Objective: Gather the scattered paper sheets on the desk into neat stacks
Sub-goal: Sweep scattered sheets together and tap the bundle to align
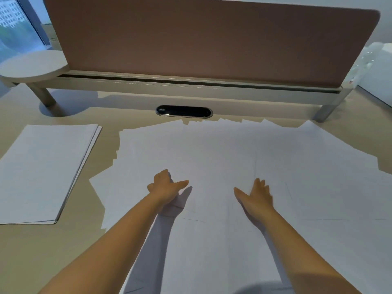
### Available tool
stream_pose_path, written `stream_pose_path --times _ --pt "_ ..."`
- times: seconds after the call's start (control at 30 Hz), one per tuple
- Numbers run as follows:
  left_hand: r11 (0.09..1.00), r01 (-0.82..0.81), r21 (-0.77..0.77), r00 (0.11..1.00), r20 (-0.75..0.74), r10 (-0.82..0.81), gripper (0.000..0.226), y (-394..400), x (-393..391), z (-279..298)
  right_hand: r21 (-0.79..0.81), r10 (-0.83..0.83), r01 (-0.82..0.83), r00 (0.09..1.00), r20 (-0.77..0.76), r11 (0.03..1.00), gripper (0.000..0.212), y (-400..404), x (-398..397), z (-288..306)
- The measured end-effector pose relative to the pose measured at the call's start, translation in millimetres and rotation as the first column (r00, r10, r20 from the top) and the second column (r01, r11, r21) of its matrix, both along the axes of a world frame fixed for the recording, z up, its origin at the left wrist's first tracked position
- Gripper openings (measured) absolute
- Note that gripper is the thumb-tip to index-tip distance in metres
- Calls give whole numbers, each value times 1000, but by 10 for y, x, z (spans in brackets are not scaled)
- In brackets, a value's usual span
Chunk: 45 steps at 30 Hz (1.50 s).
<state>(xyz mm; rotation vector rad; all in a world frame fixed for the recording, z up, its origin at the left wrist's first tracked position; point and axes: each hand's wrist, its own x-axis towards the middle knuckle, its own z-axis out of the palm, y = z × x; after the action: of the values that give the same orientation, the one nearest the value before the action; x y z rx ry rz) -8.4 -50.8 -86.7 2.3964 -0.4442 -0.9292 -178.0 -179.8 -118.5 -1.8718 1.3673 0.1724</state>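
Observation:
Several white paper sheets (222, 153) lie spread and overlapping across the middle and right of the desk. A squared-up stack of white sheets (44, 168) lies apart at the left. My left hand (166, 186) rests on the spread sheets near the centre, thumb pointing right, its fingers bent downward onto the paper. My right hand (255, 195) lies flat on the sheets a little to the right, fingers straight and thumb pointing left. Neither hand grips a sheet.
The beige desk (42, 251) shows bare wood at the front left. A brown divider panel (201, 39) on a raised shelf (191, 88) closes off the back. A black cable grommet (184, 111) sits below it. A round side shelf (31, 64) is back left.

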Motion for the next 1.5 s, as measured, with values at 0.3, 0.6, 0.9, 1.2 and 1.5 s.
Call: stream_pose_path --times 0.3,0.6,0.9,1.2,1.5 --pt "967 -213 -139 961 -210 181 66 50 246 -74 -179 -218 208 975 -35 962 60 -106 72 166" --pt "926 -343 -158 891 -367 267 15 0 178 -155 -6 -326 328 940 103 945 65 -20 265 105" --pt "942 -176 -285 979 -155 136 16 285 301 -138 147 -328 295 885 329 944 24 58 330 101" --pt "898 -303 -320 869 -479 123 27 -16 -63 145 131 -394 387 748 534 913 23 -245 -126 438" --pt "929 -84 -360 981 -195 13 1 -881 -880 151 61 -372 394 793 483 917 21 -973 -959 410"
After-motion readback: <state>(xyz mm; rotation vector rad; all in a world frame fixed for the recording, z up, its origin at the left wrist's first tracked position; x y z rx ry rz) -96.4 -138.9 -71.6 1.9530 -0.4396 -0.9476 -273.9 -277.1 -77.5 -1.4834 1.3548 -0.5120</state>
